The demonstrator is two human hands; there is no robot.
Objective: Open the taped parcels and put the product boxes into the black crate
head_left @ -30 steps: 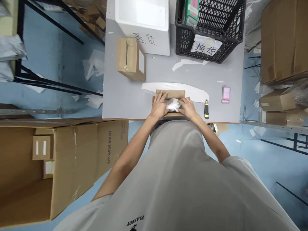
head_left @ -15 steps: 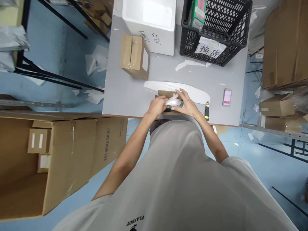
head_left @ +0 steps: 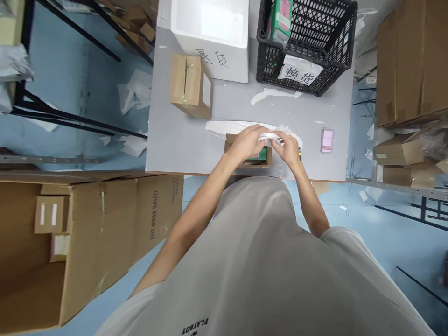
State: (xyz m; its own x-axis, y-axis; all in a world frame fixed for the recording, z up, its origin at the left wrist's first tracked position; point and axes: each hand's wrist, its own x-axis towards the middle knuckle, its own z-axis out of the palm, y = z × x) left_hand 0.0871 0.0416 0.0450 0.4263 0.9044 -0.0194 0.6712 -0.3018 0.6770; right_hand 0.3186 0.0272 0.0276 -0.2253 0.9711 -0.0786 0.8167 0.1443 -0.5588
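Both hands pinch a piece of crumpled white wrapping (head_left: 269, 136) above an open cardboard box (head_left: 251, 165) at the table's front edge. My left hand (head_left: 249, 141) is closed on the wrapping's left side and covers part of the box. On the other side, my right hand (head_left: 287, 148) grips it with thumb and fingers. Inside the box lies a green package (head_left: 261, 155), partly hidden by my left hand. Behind the hands a long white sheet (head_left: 224, 126) lies flat. A yellow and black utility knife (head_left: 300, 154) shows only partly beside my right wrist.
A taped carton (head_left: 191, 86) stands at the left of the grey table (head_left: 185, 144). Behind it are a white foam box (head_left: 227, 60) and a black plastic crate (head_left: 304, 70) holding a green box. A phone (head_left: 327, 141) lies right. A large open carton (head_left: 101, 242) is at lower left.
Both hands have lifted the white wrapping up and to the right, out of the cardboard box. The green package in the box now shows more. The whole view has shifted slightly.
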